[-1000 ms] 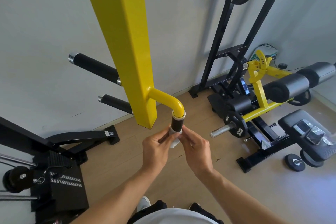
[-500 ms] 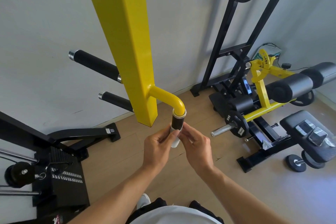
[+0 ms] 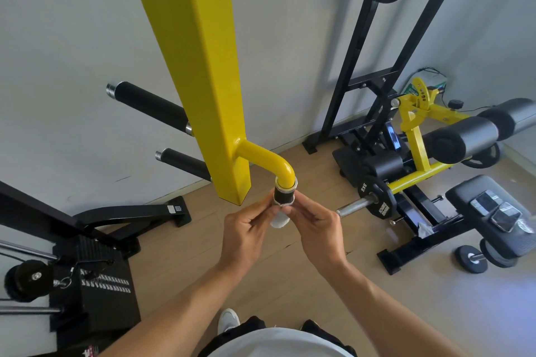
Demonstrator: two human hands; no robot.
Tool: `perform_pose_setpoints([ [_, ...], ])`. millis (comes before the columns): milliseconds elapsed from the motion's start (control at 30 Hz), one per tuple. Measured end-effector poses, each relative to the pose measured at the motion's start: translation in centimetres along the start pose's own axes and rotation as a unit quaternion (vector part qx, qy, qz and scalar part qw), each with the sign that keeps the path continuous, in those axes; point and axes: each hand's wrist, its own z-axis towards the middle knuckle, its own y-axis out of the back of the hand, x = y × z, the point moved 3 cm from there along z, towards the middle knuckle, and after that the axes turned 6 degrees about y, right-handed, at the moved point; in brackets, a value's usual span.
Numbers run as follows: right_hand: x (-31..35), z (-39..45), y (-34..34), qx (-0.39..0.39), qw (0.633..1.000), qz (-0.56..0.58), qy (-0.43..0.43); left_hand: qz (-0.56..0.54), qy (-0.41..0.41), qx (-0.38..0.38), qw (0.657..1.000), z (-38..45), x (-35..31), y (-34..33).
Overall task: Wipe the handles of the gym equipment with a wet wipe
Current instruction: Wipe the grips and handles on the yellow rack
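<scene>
**Wipe wrapped on the hanging grip, both hands at it**

Head view: over the last second very little has shifted. The left hand [image 3: 246,229] and right hand [image 3: 314,224] stay where they were, on either side of the short black handle [image 3: 284,196] that hangs from the curved yellow tube [image 3: 271,161] of the yellow post [image 3: 203,66]. The white wet wipe [image 3: 280,219] is still wrapped round the lower part of the grip, its top edge showing as a pale line across the black foam. The fingers of both hands are curled in and pinch the wipe against the handle from opposite sides. By my reading the wiping of this grip is under way but not finished: its upper band, just under the metal collar, is still bare of wipe.

The two black handles [image 3: 148,104] on the post's far side look untouched.

No containers are in view; a crumpled white scrap [image 3: 424,229] lies on the floor by the bench frame [image 3: 406,246].
</scene>
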Motion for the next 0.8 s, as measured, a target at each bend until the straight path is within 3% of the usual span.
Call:
perform_pose_setpoints([
  [167,1.5,0.9,0.3,-0.003,0.999,0.023,0.046,-0.015,-0.060,-0.027,0.998,0.4,-2.0,-0.2],
  [367,-0.8,-0.2,0.6,0.031,0.995,-0.095,0.013,0.043,-0.026,-0.017,0.999,-0.4,1.7,-0.4],
  [600,1.3,1.0,1.1,-0.010,0.976,-0.166,0.142,0.118,-0.161,-0.007,0.980,1.1,-1.8,0.5],
  [800,-0.5,0.4,0.8,0.011,0.971,-0.207,0.118,0.172,-0.140,-0.047,0.974,0.5,-0.4,0.2],
])
